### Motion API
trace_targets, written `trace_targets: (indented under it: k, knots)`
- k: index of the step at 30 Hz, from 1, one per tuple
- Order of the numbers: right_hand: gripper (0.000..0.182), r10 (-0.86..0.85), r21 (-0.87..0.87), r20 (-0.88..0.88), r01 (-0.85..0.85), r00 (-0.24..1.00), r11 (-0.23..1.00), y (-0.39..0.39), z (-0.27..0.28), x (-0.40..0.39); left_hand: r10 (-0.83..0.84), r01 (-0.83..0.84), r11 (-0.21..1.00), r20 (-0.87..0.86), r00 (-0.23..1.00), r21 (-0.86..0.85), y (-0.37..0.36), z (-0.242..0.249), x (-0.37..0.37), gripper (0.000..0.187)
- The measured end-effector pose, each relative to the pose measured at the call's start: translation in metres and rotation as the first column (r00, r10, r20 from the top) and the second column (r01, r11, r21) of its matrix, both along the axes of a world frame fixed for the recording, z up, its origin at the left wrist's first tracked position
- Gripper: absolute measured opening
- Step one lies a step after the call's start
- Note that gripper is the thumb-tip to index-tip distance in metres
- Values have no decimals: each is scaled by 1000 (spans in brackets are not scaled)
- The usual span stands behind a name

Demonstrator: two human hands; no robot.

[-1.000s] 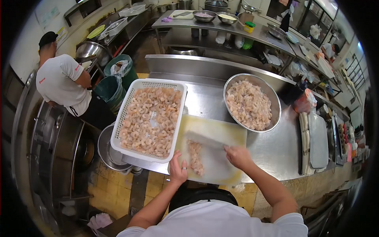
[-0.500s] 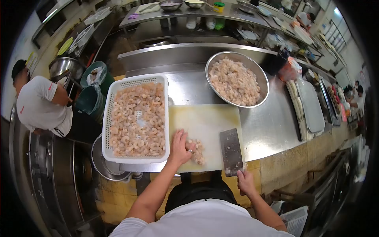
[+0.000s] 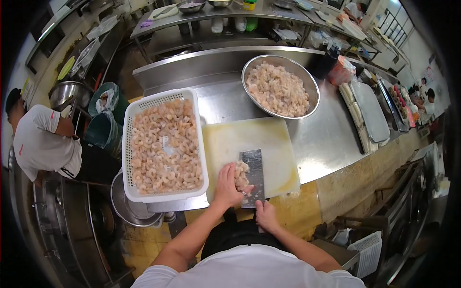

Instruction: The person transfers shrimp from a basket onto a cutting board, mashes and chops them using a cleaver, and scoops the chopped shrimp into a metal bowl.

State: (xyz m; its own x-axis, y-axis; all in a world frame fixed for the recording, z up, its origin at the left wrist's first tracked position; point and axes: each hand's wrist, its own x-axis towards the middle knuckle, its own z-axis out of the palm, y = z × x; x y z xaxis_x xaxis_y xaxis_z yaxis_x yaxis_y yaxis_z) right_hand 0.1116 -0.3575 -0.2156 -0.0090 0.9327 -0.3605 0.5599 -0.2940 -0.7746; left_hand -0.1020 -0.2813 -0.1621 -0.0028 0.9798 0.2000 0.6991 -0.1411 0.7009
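Note:
My right hand (image 3: 266,215) is closed round the handle of a cleaver (image 3: 255,175), whose broad dark blade lies flat at the front of the white cutting board (image 3: 276,144). A small heap of chopped shrimp (image 3: 241,176) rests on and against the blade's left side. My left hand (image 3: 227,187), wearing a ring, touches that heap from the left, fingers stretched out and thumb toward the blade. Left of the board stands a white perforated basket (image 3: 127,158) of peeled shrimp (image 3: 165,125). Behind the board a steel bowl (image 3: 315,98) holds a mound of shrimp meat (image 3: 277,89).
The steel table (image 3: 321,149) has a raised back edge. Trays (image 3: 370,113) and a red-and-white bag (image 3: 342,72) sit at its right. A person in a white shirt (image 3: 43,139) stands at left near green bins (image 3: 103,127). A steel pot (image 3: 132,206) is below the basket.
My right hand has brought the cleaver left across the board, up against the chopped shrimp. My left hand has shifted slightly right onto the heap. The whole view has shifted a little.

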Motion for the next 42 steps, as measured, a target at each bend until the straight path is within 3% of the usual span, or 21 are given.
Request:
trace_targets:
  k: [2, 3, 8, 10, 13, 16, 19, 22, 24, 26, 28, 29, 32, 35, 41, 42]
  knots:
    - [46, 32, -14, 3, -32, 999, 999, 6, 0, -20, 44, -45, 999, 13, 999, 15, -1, 1, 7, 105]
    - [45, 31, -147, -49, -38, 998, 988, 14, 27, -31, 70, -70, 997, 24, 997, 20, 0, -2, 9, 107]
    - [39, 96, -90, -216, -118, 972, 989, 25, -4, -31, 172, -175, 983, 53, 984, 54, 9, -12, 14, 107]
    - [38, 43, -177, -284, -96, 958, 980, 37, 29, -31, 185, -191, 976, 64, 981, 100, 18, -3, 16, 105]
    - [34, -36, -173, -386, -35, 922, 984, 67, 83, -28, 165, -182, 967, 106, 981, 180, 49, 32, 28, 103]
    - [36, 1, 73, -183, 12, 983, 997, 111, 120, -9, 112, -157, 924, 145, 983, 348, 105, 85, 46, 96]
    - [29, 2, 301, -244, 74, 970, 951, 163, 197, 9, 17, -129, 830, 207, 978, 543, 175, 142, 71, 87]
    - [21, 68, 550, -124, 12, 990, 835, 209, 279, 23, -124, -117, 727, 297, 947, 677, 248, 190, 100, 76]
    - [17, 32, 669, 21, -38, 999, 742, 245, 285, 36, -193, -116, 673, 325, 926, 731, 288, 208, 117, 69]
    - [14, -17, 717, 167, -110, 986, 688, 283, 271, 49, -147, -129, 725, 335, 931, 677, 318, 203, 130, 65]
    - [12, -59, 694, 323, -194, 945, 693, 326, 226, 62, -90, -129, 815, 342, 935, 565, 351, 161, 136, 62]
    - [13, -24, 600, 407, -247, 913, 761, 348, 204, 73, 80, -173, 836, 195, 978, 522, 365, 119, 135, 56]
    - [13, 33, 540, 439, -293, 898, 789, 369, 186, 98, 273, -295, 909, 113, 955, 293, 356, 81, 126, 50]
    - [16, -38, 589, 342, -182, 939, 788, 368, 211, 107, 285, -312, 923, 145, 948, 224, 342, 88, 125, 48]
    - [19, 8, 496, 26, -20, 1000, 868, 384, 211, 121, 204, -266, 868, 188, 961, 418, 344, 95, 168, 48]
    - [19, 16, 482, -1, -13, 1000, 876, 382, 214, 122, 227, -291, 875, 202, 953, 386, 347, 99, 172, 48]
